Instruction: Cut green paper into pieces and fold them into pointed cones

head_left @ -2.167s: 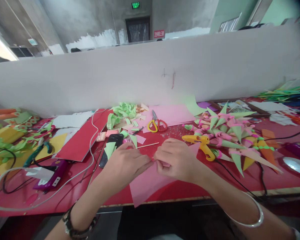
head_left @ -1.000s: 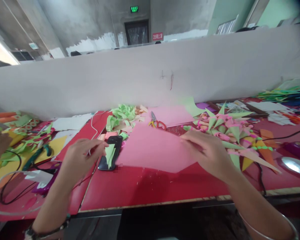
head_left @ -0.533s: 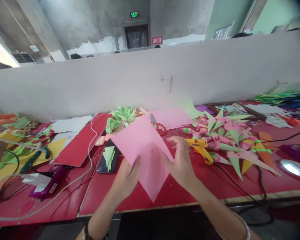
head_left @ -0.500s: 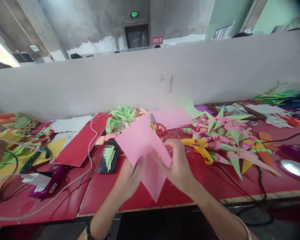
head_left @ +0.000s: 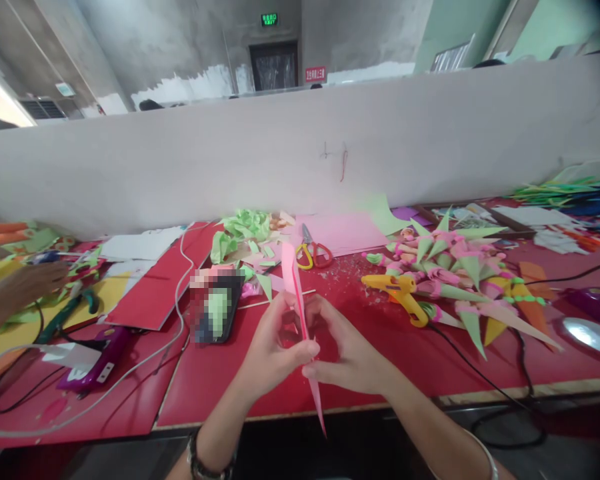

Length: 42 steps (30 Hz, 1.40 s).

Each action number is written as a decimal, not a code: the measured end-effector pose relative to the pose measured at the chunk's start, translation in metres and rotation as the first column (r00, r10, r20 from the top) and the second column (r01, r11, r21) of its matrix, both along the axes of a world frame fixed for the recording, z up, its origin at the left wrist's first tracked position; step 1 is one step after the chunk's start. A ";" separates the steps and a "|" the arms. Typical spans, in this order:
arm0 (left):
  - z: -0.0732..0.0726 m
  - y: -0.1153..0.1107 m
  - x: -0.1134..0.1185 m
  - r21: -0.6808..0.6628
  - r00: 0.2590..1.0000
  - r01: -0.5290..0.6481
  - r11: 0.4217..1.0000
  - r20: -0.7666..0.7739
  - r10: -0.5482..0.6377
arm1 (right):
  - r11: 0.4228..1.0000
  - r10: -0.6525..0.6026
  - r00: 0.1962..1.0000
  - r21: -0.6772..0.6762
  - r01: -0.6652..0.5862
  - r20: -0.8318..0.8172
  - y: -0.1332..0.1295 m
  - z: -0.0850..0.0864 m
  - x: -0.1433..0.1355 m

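Observation:
Between my two hands a pink sheet of paper (head_left: pixel 290 267) stands nearly edge-on, its lower corner pointing down toward the table's front edge. My left hand (head_left: pixel 277 353) pinches it from the left, thumb laid near the edge. From the other side my right hand (head_left: pixel 343 350) grips the same sheet, its fingers curled and thumb close to the left one. Beyond the paper lie scissors (head_left: pixel 314 255) with red and yellow handles. A yellow glue gun (head_left: pixel 395 293) rests right of my right hand. Left of my left hand is a partly blurred dark phone (head_left: pixel 230 307).
Pink and green paper cones (head_left: pixel 460 267) are heaped at the right. Pink sheets (head_left: pixel 345 230) and crumpled green paper (head_left: pixel 245 230) lie by the white partition (head_left: pixel 260 160). A white cable (head_left: pixel 180 300) crosses the left side. Another person's hand (head_left: pixel 40 280) reaches in at far left.
The pink sheet has turned from facing me to nearly edge-on, and my hands have come together around it. At far left another person's hand has come into view.

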State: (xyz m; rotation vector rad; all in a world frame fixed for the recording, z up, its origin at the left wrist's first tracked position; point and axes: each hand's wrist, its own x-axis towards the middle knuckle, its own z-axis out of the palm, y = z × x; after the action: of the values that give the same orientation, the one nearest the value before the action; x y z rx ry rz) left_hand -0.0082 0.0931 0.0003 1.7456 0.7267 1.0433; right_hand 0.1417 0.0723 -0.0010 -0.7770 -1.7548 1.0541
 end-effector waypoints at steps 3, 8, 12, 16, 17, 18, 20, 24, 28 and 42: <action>0.000 -0.001 0.001 0.003 1.000 0.010 1.000 0.022 -0.010 | 0.998 0.032 0.998 -0.056 -0.035 -0.047 -0.001 -0.003 0.001; 0.002 -0.001 -0.002 0.168 0.983 -0.143 0.975 -0.088 0.159 | 0.999 -0.037 0.998 -0.041 0.035 -0.047 -0.003 -0.004 0.003; 0.011 0.003 -0.017 0.390 0.951 -0.138 0.910 -0.206 0.232 | 0.965 -0.231 0.973 -0.124 0.232 0.017 0.006 0.004 0.011; 0.023 0.008 -0.049 0.476 0.943 -0.096 0.874 -0.237 0.233 | 0.858 -0.508 0.858 -0.042 0.512 0.078 0.019 0.014 0.035; 0.026 0.010 -0.059 0.472 0.939 -0.099 0.876 -0.247 0.239 | 0.827 -0.560 0.822 0.022 0.561 0.104 0.022 0.015 0.042; 0.028 0.013 -0.067 0.465 0.930 -0.135 0.875 -0.246 0.274 | 0.800 -0.601 0.790 0.086 0.594 0.127 0.023 0.016 0.048; 0.033 0.018 -0.079 0.473 0.870 -0.259 0.842 -0.264 0.416 | 0.760 -0.649 0.744 0.175 0.626 0.156 0.024 0.015 0.057; 0.043 0.026 -0.074 0.674 0.476 -0.536 0.509 -0.257 0.841 | 0.754 -0.650 0.747 0.243 0.611 0.140 0.019 0.014 0.060; 0.054 0.028 -0.041 0.850 0.354 -0.379 0.366 -0.232 0.906 | 0.774 -0.615 0.775 0.299 0.558 0.147 0.014 0.016 0.052; 0.068 0.054 0.016 0.744 0.556 -0.369 0.558 -0.304 0.773 | 0.674 -0.737 0.676 0.053 0.737 -0.022 0.016 -0.008 0.057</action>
State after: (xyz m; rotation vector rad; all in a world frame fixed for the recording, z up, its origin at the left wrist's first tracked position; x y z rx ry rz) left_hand 0.0081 0.1472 0.0682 2.5489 1.6783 1.2634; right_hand 0.1989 0.0881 -0.0091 -1.3038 -1.2456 0.4319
